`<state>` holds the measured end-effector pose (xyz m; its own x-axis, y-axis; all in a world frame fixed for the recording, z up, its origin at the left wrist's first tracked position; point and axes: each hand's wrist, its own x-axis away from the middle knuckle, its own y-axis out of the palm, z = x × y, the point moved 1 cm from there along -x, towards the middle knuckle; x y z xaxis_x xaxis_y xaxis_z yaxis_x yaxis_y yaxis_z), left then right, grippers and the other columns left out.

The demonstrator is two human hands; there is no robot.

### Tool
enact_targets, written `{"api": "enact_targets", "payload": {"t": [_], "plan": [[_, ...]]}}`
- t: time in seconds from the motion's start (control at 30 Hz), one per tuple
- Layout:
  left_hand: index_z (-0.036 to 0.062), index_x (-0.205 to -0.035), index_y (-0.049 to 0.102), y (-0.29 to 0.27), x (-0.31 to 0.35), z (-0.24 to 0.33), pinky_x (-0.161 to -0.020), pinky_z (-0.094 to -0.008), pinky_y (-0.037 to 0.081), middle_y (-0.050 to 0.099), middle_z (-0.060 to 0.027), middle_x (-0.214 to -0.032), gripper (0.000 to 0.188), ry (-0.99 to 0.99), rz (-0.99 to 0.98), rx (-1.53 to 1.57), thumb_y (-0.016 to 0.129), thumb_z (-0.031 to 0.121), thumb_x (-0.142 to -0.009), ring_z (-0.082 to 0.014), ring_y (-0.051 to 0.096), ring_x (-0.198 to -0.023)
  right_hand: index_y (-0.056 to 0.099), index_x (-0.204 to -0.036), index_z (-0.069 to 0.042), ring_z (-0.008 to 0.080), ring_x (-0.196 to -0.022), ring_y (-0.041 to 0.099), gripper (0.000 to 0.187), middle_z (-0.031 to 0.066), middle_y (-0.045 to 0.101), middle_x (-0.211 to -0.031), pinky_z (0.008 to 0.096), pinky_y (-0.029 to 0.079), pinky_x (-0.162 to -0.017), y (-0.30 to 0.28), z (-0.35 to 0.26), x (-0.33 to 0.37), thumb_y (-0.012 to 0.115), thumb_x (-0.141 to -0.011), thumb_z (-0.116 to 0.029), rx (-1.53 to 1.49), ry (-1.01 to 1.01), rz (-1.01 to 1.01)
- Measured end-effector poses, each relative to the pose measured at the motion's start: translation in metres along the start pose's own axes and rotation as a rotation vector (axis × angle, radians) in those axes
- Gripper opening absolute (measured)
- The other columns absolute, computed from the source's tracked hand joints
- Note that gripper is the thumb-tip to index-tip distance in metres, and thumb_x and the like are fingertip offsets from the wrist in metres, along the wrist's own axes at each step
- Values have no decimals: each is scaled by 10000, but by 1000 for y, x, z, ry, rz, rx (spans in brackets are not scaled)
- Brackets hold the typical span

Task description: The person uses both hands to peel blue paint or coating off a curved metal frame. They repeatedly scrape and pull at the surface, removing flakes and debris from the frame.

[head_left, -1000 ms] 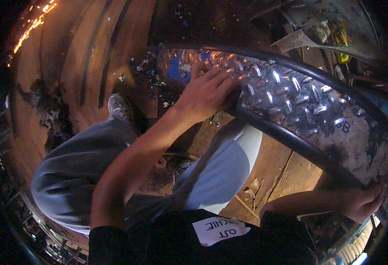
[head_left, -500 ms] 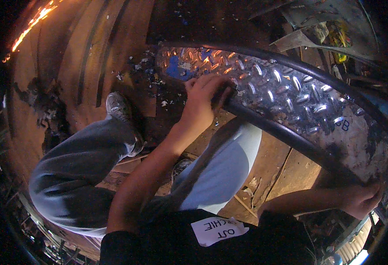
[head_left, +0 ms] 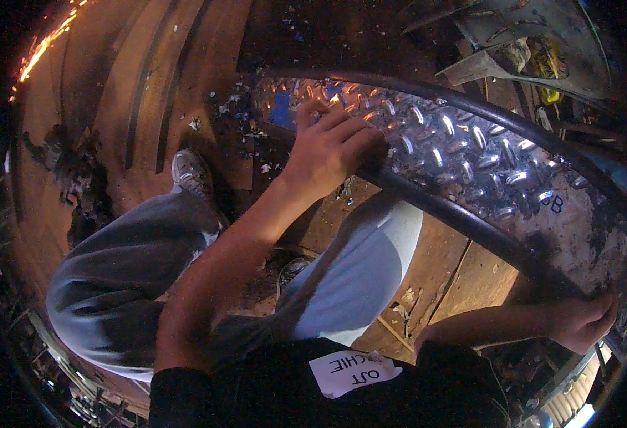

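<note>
A long metal step board with a raised diamond tread and dark tubular edges slants from upper middle to lower right. My left hand lies over its near tube toward the far left end, fingers bent but spread on the tread; the thumb is hidden. Beside those fingertips a blue patch marks the plate. At the board's near right end my right hand is closed against the dark tube, its fingers mostly in shadow. My knee sits under the near tube.
Orange sparks streak at the upper left. White and blue scraps litter the brown floor sheets beside the board. A dark crumpled heap lies left of my shoe. Bent sheet metal stands at the upper right.
My left hand has turned and its fingers have spread farther apart on the tread, with the forearm and elbow shifting left. The right hand and the board look unmoved.
</note>
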<state>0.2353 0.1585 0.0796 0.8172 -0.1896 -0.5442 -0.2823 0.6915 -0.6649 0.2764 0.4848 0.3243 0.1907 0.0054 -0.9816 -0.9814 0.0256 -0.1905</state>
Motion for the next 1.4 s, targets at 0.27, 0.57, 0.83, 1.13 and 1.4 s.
{"api": "enact_targets", "payload": {"t": [0.27, 0.57, 0.83, 1.13, 1.4], "plan": [[104, -1072, 591, 6, -1, 4, -988, -498, 322, 622, -57, -1049, 348, -14, -80, 8, 715, 197, -761, -259, 579, -1083, 709, -880, 86, 215, -759, 670, 244, 153, 719, -861, 321, 560, -721, 1, 1, -1, 631, -901, -144, -5, 0, -4], [63, -1044, 572, 15, -1, 15, -972, -489, 342, 602, -131, -1019, 233, -224, -41, 177, 651, 127, -834, -304, 566, -1053, 696, -895, 101, 235, -792, 673, 237, 180, 713, -877, 333, 562, -751, 1, 3, 0, 626, -893, -126, -23, 32, 12], [54, -1191, 550, 23, 8, 25, -994, -461, 353, 594, -168, -1149, 336, -413, -38, 283, 621, 93, -865, -335, 539, -1143, 688, -905, 110, 253, -791, 681, 270, 202, 710, -889, 345, 574, -749, 1, 11, -2, 618, -906, -151, -81, -1, -16], [128, -1029, 691, 10, 12, 16, -933, -422, 397, 651, -81, -1070, 263, -290, 51, 329, 706, 49, -779, -265, 595, -1053, 694, -883, 109, 245, -763, 673, 290, 187, 715, -865, 337, 563, -708, 1, 12, 1, 632, -902, -174, -81, -17, 21], [140, -1056, 677, 12, 4, -6, -959, -427, 369, 659, -22, -1023, 330, -20, 48, 339, 717, 97, -732, -241, 611, -1011, 704, -911, 103, 236, -781, 673, 270, 184, 717, -869, 325, 562, -727, 0, 6, 2, 625, -901, -155, -82, -20, 6]]}}
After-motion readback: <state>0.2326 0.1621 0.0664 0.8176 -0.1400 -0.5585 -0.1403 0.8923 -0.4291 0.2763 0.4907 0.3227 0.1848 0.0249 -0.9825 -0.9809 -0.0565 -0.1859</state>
